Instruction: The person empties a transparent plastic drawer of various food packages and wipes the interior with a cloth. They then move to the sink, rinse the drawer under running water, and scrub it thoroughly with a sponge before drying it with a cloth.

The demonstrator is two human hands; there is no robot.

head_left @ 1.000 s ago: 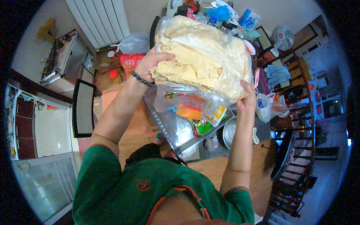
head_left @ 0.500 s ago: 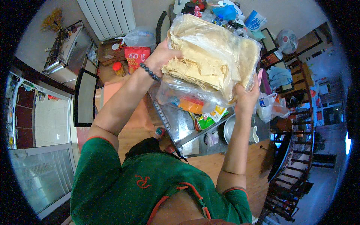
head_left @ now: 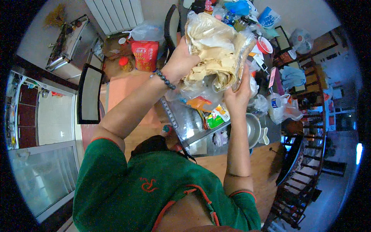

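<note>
The left hand (head_left: 183, 58) is clamped on the left side of a stack of thin beige sheets (head_left: 210, 69), thumb on top; the right hand (head_left: 239, 96) grips its right edge, the fingers behind largely hidden. Clear film (head_left: 201, 24) partly covers the stack, which hangs between the hands, bent, its near edge curled just beside the right thumb. The ragged edge by the left thumb suggests brittle layers; slow, even pressure, with fingers spread beneath, should limit cracking, and the film is best left outside the curl.

Lettering, near to far: red stitched script marks the green shirt (head_left: 116, 185), below both hands. Below the gap between them, a green packet (head_left: 215, 121) bears print too small to read. Right of the right hand, a white carrier bag (head_left: 274, 105) shows a blue mark. Beyond the left wrist, a red bag (head_left: 145, 57) carries large pale characters.
</note>
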